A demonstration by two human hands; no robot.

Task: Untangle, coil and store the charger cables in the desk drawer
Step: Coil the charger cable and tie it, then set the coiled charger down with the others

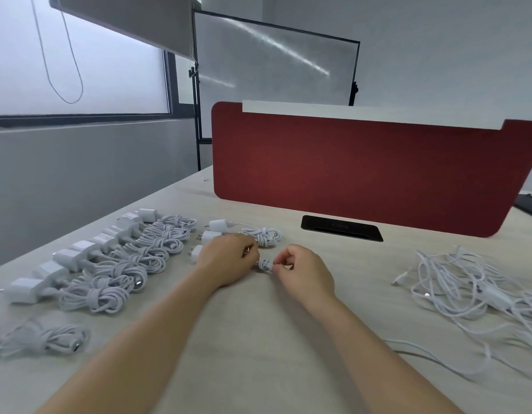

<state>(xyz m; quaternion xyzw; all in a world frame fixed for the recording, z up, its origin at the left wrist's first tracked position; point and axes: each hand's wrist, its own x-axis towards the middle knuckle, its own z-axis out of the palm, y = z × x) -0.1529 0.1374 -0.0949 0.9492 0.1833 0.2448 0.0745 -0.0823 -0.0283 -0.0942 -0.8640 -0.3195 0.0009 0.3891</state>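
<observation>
While coiled cables (pixel 133 264) lay left on the table (pixel 258 333), the left hand (pixel 228 258) and right hand (pixel 303 273) each had a pinching grip on one small cable bundle (pixel 265 265) in the middle.

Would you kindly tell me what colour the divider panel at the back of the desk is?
The divider panel is dark red, seen in the head view.

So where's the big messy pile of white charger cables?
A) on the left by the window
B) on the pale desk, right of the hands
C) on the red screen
B: the tangled pile of white charger cables lies on the pale wooden desk right of the right hand, which with the left hand pinches a small white cable coil; neat coils line the left.
</observation>
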